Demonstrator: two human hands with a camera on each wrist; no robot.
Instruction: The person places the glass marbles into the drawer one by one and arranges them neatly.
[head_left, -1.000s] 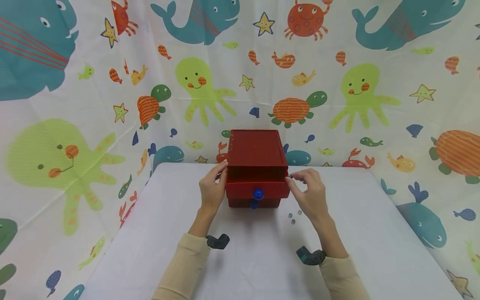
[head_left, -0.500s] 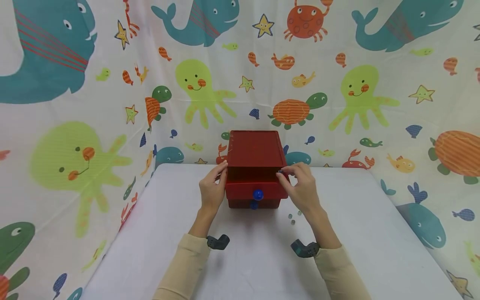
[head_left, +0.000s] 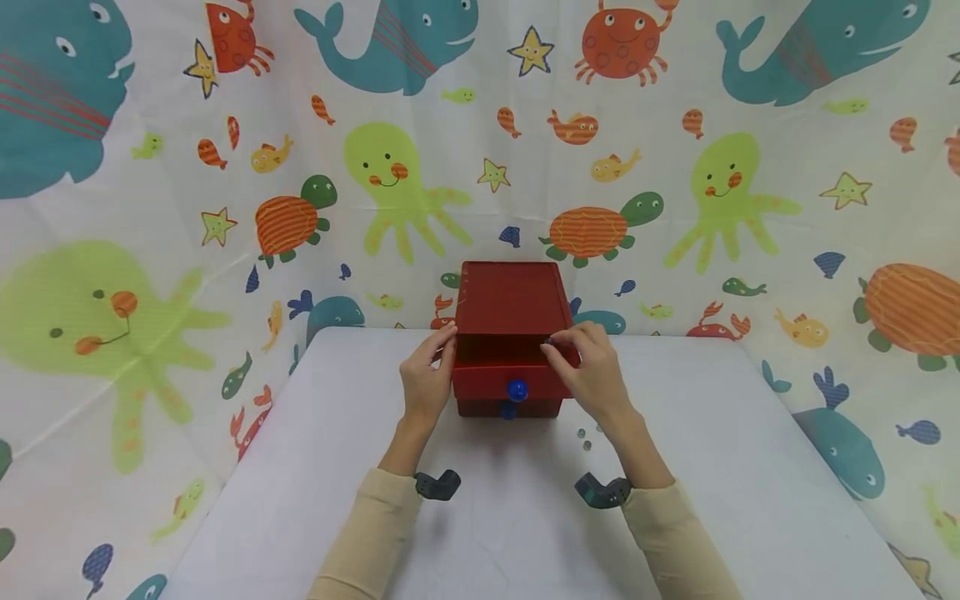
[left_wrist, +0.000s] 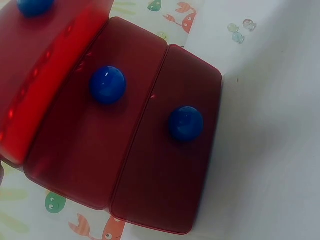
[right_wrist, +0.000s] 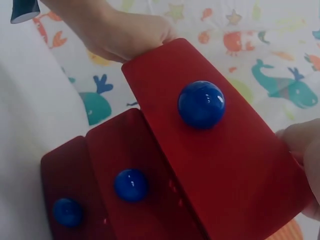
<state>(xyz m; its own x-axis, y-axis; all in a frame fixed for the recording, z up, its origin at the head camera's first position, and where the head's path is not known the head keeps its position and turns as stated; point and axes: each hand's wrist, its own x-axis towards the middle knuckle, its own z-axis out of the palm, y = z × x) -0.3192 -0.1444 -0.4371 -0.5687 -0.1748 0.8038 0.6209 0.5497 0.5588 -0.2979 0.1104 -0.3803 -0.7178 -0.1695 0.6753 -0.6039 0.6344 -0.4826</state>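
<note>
A small red chest (head_left: 513,296) has blue-knobbed drawers, and its top drawer (head_left: 487,382) is pulled out. My right hand (head_left: 596,371) is over that drawer's right end, its thumb and forefinger pinching a tiny dark glass bead (head_left: 548,341) at the opening. In the right wrist view, the right hand's fingers (right_wrist: 307,150) are beside the drawer's end. My left hand (head_left: 427,379) rests its fairly straight fingers against the left side of the chest and drawer. Several lower drawers stay pushed in, the lowest with its own blue knob (left_wrist: 185,123).
Small clear glass beads (left_wrist: 241,31) lie on the white table (head_left: 510,517), in front of the chest's right side. Behind it hangs a white cloth (head_left: 442,50) printed with sea animals. Each wrist wears a dark camera band (head_left: 600,492).
My right hand has moved left from beside the drawer's right end to over its opening, still pinching the bead. The left hand has stayed put.
</note>
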